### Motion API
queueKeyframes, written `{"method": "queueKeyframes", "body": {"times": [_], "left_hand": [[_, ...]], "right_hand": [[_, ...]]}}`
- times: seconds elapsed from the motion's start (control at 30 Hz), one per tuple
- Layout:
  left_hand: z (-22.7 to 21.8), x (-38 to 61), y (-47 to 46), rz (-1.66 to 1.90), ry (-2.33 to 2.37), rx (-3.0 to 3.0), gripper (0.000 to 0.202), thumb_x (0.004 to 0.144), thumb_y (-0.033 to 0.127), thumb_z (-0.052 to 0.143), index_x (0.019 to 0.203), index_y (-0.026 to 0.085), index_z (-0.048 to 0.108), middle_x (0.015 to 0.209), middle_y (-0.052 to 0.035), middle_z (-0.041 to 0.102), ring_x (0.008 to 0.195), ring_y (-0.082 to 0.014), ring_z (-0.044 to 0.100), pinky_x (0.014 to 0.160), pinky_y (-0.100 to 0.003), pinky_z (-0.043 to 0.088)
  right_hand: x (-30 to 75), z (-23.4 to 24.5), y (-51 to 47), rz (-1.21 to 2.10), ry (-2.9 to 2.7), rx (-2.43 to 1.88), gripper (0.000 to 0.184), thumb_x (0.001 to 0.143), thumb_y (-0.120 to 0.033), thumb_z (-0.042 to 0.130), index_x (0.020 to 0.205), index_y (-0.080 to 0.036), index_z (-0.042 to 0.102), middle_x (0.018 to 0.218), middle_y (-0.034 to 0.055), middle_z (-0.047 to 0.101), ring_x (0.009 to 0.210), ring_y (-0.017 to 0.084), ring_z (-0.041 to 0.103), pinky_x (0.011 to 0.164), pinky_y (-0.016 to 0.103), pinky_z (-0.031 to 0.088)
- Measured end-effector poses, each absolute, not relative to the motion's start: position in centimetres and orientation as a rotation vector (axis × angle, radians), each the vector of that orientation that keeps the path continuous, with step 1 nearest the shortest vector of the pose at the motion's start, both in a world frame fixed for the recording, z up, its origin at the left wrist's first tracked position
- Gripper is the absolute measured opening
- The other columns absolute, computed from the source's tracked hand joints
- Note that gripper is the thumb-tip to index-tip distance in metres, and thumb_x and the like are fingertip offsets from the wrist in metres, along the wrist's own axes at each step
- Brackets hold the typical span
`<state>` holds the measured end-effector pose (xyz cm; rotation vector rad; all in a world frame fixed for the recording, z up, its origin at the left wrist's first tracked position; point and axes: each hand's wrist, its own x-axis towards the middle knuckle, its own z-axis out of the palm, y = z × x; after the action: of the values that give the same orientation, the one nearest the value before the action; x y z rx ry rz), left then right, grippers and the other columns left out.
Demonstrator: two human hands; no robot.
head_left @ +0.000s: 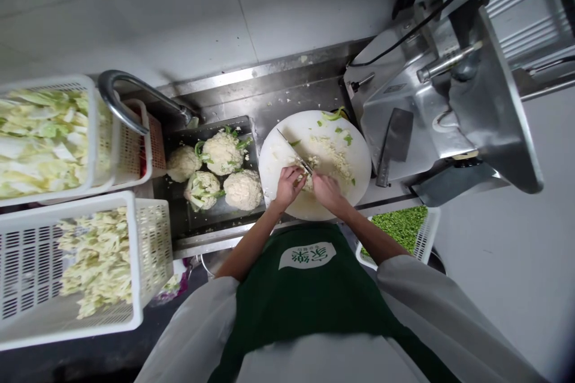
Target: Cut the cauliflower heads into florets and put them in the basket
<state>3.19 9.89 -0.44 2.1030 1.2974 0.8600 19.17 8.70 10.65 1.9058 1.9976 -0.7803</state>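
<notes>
My right hand [327,191] is wrapped round the handle of a knife [294,148], whose blade points up and to the left over a round white cutting board [278,131]. Close beside the blade, my left hand [288,187] has its fingers curled on a piece of cauliflower [308,183], which the fingers and knife partly hide. Small white cauliflower crumbs [336,158] and bits of green leaf [348,139] are scattered over the board's right half. Several whole cauliflowers [243,190] lie in the sink left of the board.
A curved tap [117,102] reaches over the sink [179,215]. White baskets hold cut cabbage [45,137] and cauliflower florets [101,257] at left. Right of the board, a cleaver [395,140] lies by a metal slicer [485,96]. A basket of chopped greens [402,230] stands lower right.
</notes>
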Motion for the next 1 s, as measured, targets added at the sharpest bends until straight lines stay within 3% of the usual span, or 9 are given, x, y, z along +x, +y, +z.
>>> {"method": "queueKeyframes", "body": {"times": [0.13, 0.3, 0.37, 0.43, 0.53, 0.77, 1.0], "left_hand": [[0.3, 2.5, 10.4, 0.876, 1.304, 2.089, 0.023, 0.1, 0.036, 0.06, 0.113, 0.02, 0.072, 0.12, -0.0118, 0.067, 0.114, -0.0244, 0.061, 0.1, -0.043, 0.054], [1.7, 3.0, 15.1, 0.735, 1.084, 2.125, 0.035, 0.099, 0.024, 0.055, 0.131, 0.02, 0.067, 0.137, -0.0127, 0.064, 0.13, -0.0273, 0.056, 0.112, -0.049, 0.048], [1.8, 3.7, 17.1, 0.61, 0.903, 2.094, 0.033, 0.097, 0.025, 0.058, 0.128, 0.021, 0.07, 0.131, -0.0108, 0.069, 0.123, -0.0261, 0.062, 0.108, -0.045, 0.051], [1.4, 4.5, 18.1, 0.534, 0.844, 2.013, 0.025, 0.096, 0.03, 0.063, 0.116, 0.02, 0.074, 0.115, -0.0089, 0.074, 0.103, -0.0227, 0.069, 0.094, -0.037, 0.057], [0.7, 5.5, 17.3, 0.583, 0.955, 1.919, 0.024, 0.094, 0.038, 0.068, 0.105, 0.018, 0.075, 0.097, -0.0064, 0.074, 0.08, -0.0172, 0.069, 0.076, -0.029, 0.057], [1.0, 5.8, 14.6, 0.739, 1.072, 1.923, 0.023, 0.093, 0.039, 0.069, 0.105, 0.019, 0.073, 0.101, -0.0063, 0.072, 0.082, -0.015, 0.068, 0.08, -0.028, 0.057], [0.8, 5.8, 15.0, 0.759, 1.048, 1.94, 0.022, 0.096, 0.039, 0.064, 0.098, 0.019, 0.073, 0.096, -0.0063, 0.07, 0.08, -0.0149, 0.067, 0.078, -0.029, 0.057]], "right_hand": [[20.8, 11.9, 8.4, -0.75, 2.002, 2.03, 0.038, 0.109, -0.027, 0.032, 0.133, -0.012, 0.057, 0.101, 0.0179, 0.077, 0.096, 0.027, 0.074, 0.082, 0.032, 0.049], [24.0, 12.8, 7.5, -0.681, 1.858, 2.321, 0.038, 0.11, -0.03, 0.03, 0.127, -0.008, 0.056, 0.096, 0.0178, 0.075, 0.089, 0.027, 0.072, 0.076, 0.031, 0.046], [25.0, 12.4, 7.2, -0.678, 1.766, 2.4, 0.037, 0.109, -0.028, 0.03, 0.125, -0.007, 0.057, 0.096, 0.0183, 0.074, 0.089, 0.028, 0.072, 0.077, 0.032, 0.046], [25.5, 11.9, 6.9, -0.698, 1.696, 2.451, 0.035, 0.108, -0.027, 0.031, 0.123, -0.008, 0.057, 0.096, 0.0182, 0.073, 0.09, 0.029, 0.071, 0.078, 0.034, 0.046], [25.4, 11.1, 6.4, -0.74, 1.637, 2.514, 0.034, 0.107, -0.025, 0.031, 0.12, -0.008, 0.057, 0.095, 0.0185, 0.072, 0.089, 0.029, 0.07, 0.077, 0.035, 0.046], [23.0, 11.1, 6.7, -0.841, 1.745, 2.539, 0.039, 0.108, -0.027, 0.025, 0.123, -0.01, 0.056, 0.094, 0.0176, 0.073, 0.088, 0.03, 0.07, 0.076, 0.035, 0.046], [21.4, 11.7, 7.8, -0.925, 1.704, 2.437, 0.046, 0.107, -0.027, 0.02, 0.13, -0.008, 0.055, 0.106, 0.0222, 0.072, 0.097, 0.032, 0.07, 0.084, 0.038, 0.048]]}}
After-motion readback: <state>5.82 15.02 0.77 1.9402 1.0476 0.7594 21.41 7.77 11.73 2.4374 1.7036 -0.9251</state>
